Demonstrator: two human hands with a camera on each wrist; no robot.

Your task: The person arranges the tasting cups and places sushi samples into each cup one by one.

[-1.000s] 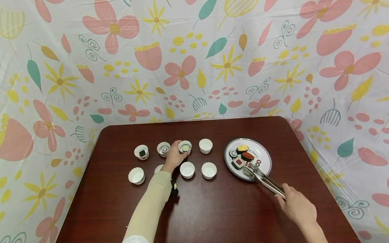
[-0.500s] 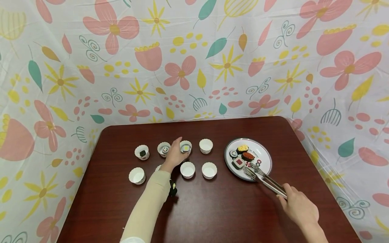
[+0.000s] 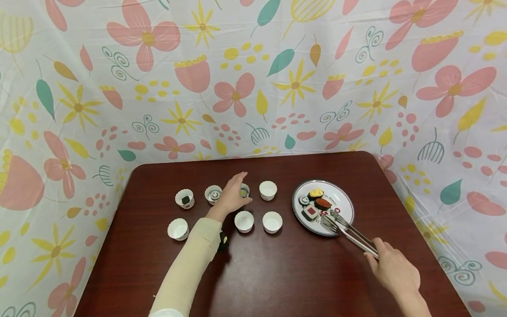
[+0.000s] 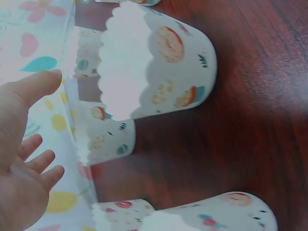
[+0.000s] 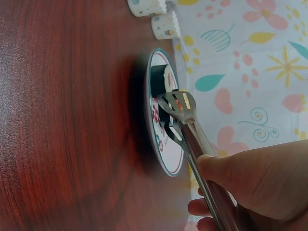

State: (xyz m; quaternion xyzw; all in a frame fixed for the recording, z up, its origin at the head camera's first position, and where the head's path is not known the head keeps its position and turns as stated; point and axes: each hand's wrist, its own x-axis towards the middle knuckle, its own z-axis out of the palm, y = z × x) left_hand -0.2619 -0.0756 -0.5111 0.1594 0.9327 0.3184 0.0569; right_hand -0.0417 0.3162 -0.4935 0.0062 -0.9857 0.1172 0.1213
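My left hand (image 3: 231, 197) hovers over the back row of white paper cups, thumb and fingers spread with nothing between them. It partly covers a cup (image 3: 246, 189) with a toy sushi piece inside, green at its middle. In the left wrist view the hand (image 4: 21, 139) is apart from the nearest paper cup (image 4: 127, 62). My right hand (image 3: 397, 271) grips metal tongs (image 3: 356, 237) by the handles. The tong tips, parted, are over the front of a round plate (image 3: 345, 207) holding several toy sushi pieces, among them a red-topped one (image 3: 323, 203).
Left of that hand, two cups hold sushi: a dark-topped piece (image 3: 185, 200) and a swirl-faced roll (image 3: 215, 195). Bare-bottomed cups include one (image 3: 268, 191) at the back and several in front. Beside the left forearm lies a small black object (image 3: 223, 241). A floral cloth (image 3: 253, 110) hangs behind the table.
My left hand has let go of the cup with the green-centred sushi and lifted off it, fingers spreading. The right hand and tongs have shifted slightly to the right.
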